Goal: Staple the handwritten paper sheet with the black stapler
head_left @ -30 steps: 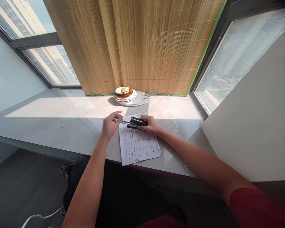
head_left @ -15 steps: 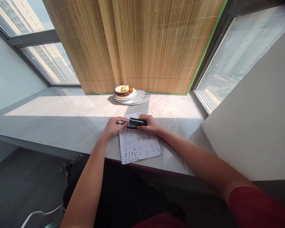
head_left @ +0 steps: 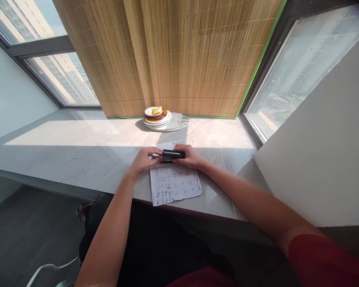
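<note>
A black stapler [head_left: 173, 154] is held between my hands, just above a handwritten sheet of paper [head_left: 179, 183] on the ledge. My right hand [head_left: 190, 155] is closed round the stapler's right end, thumb below and fingers above. At its left end, my left hand [head_left: 144, 160] pinches with thumb and fingers at a narrow silvery part. Whether anything small sits between those fingertips is too fine to make out. Both hands partly cover the paper's upper area.
The pale tiled ledge [head_left: 77, 159] runs left to right before me. Stacked plates [head_left: 157, 119] rest on an oval platter [head_left: 181, 121] at the back, against a bamboo blind [head_left: 182, 59]. A white wall [head_left: 323, 139] stands on the right, and a white cable [head_left: 52, 266] lies lower left.
My left fingers have shifted slightly at the stapler's left end, and its upper and lower parts look a little further apart. My right hand keeps its grip.
</note>
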A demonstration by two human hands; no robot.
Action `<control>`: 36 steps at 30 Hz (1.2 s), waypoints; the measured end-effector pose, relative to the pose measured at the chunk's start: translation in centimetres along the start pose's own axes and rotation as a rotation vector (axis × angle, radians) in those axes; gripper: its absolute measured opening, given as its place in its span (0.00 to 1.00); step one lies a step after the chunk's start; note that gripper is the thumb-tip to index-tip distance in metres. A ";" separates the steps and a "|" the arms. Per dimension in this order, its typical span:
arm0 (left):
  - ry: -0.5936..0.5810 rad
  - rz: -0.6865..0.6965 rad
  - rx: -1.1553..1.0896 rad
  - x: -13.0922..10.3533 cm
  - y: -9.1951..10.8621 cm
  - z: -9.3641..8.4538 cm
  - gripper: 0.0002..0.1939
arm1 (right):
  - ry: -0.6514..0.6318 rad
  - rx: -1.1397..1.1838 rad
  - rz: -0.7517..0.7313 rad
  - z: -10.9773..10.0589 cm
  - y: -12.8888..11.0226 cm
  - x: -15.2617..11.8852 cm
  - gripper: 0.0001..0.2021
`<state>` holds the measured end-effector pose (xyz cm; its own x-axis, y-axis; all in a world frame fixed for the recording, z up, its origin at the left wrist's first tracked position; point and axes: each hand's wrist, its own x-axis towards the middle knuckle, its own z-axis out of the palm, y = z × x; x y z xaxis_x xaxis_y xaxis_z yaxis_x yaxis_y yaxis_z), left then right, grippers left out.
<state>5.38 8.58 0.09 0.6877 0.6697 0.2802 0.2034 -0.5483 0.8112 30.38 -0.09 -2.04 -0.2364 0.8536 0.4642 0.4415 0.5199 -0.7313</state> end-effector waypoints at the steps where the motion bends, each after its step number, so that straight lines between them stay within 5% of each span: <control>1: 0.010 0.007 -0.007 0.0 0.0 0.0 0.19 | 0.004 0.005 -0.001 0.0 0.1 0.0 0.10; 18: -0.002 0.006 0.041 0.0 -0.3 -0.3 0.15 | 0.005 0.033 -0.002 -0.1 0.4 0.0 0.09; 36: 0.043 -0.054 0.158 -0.8 0.7 -2.6 0.15 | 0.024 0.028 -0.011 -1.3 1.0 -0.4 0.14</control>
<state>3.12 8.98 1.75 0.6428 0.7193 0.2634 0.3487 -0.5809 0.7355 32.05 0.09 -2.30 -0.2202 0.8470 0.4839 0.4149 0.5303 -0.7394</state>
